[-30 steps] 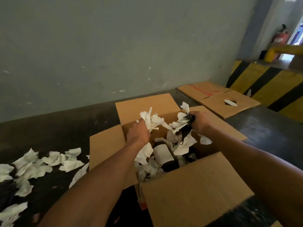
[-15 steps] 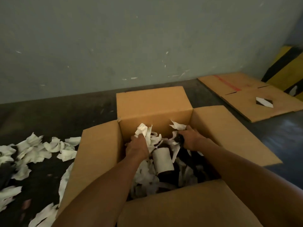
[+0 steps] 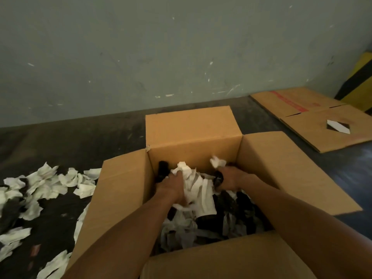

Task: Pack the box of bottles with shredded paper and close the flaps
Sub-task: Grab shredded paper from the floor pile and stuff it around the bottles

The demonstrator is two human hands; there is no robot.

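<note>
both hands inside the open box, working white paper in among dark bottles

the cardboard box [image 3: 193, 135] sits on the dark floor [image 3: 84, 137] near the grey wall [image 3: 161, 47], all four flaps spread outward. the left hand [image 3: 172, 187] is down in the box with fingers curled into a wad of shredded paper [image 3: 196, 185]. the right hand [image 3: 231, 178] is just beside it, not touching it, gripping a smaller tuft of paper against the top of a dark bottle [image 3: 219, 178]. more paper and dark bottle shapes fill the near part of the box. loose paper scraps [image 3: 46, 182] lie on the floor left of the box; flattened cardboard [image 3: 314, 119] lies to the far right
</note>
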